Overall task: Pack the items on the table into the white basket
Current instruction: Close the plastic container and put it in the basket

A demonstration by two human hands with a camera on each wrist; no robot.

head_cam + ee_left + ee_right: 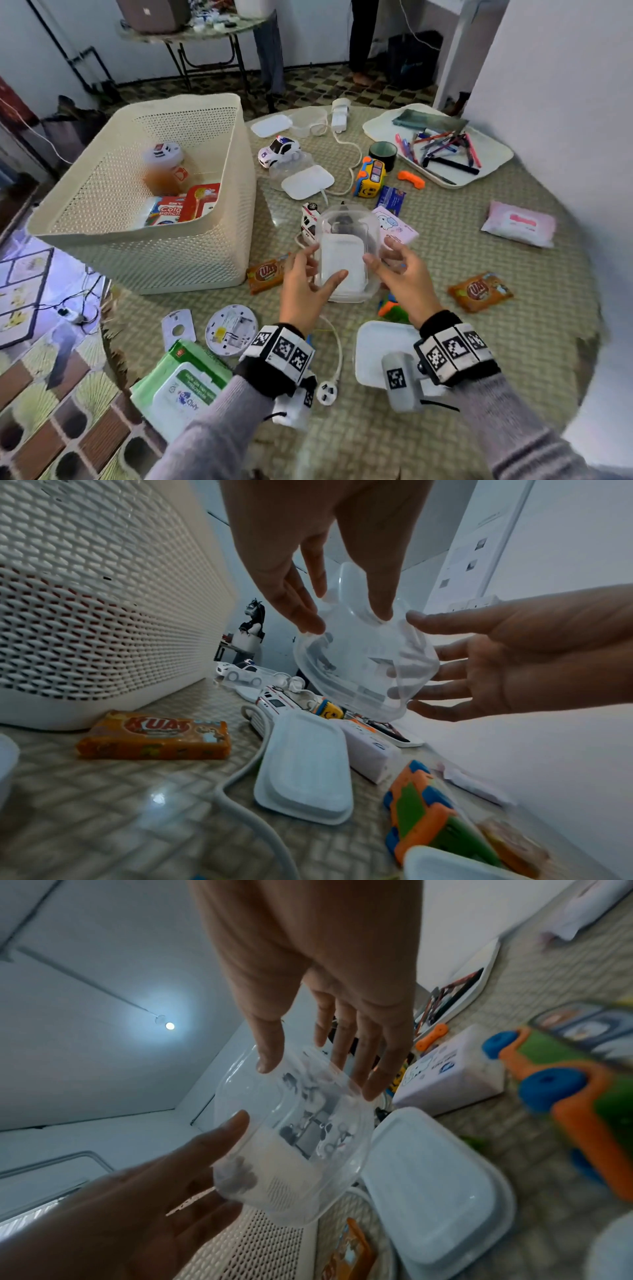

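Desk (pixel 445 342): round, woven-pattern top under a glossy sheet, crowded with items.

White basket (pixel 236 192): stands on the desk's left side, upright. It holds a jar with an orange label, a box of colour pencils and a red pack.

Tray (pixel 496 161): far right of the desk, carrying pens and a dark pouch.

Clear tub (pixel 346 233): raised above the desk centre, tilted, between the two hands, right of the basket. Its white lid (pixel 304 769) lies flat on the desk directly below, beside a white cable.

Left hand (pixel 305 287): fingers nearly straight, spread. Thumb lies across the near face of the tub; fingertips (pixel 310 623) touch its left rim. No closed grip, only a light hold by the tips.

Right hand (pixel 404 277): fingers extended and apart, palm facing the tub's right side. In the right wrist view thumb and fingertips (pixel 373 1088) touch the rim; grip released, not curled round it.

Smaller items: orange snack pack (pixel 154 735) just beside the basket's foot, a second one at right; toy cars; pink wipes pack.

Room: white walls, patterned tile floor, a second table behind.
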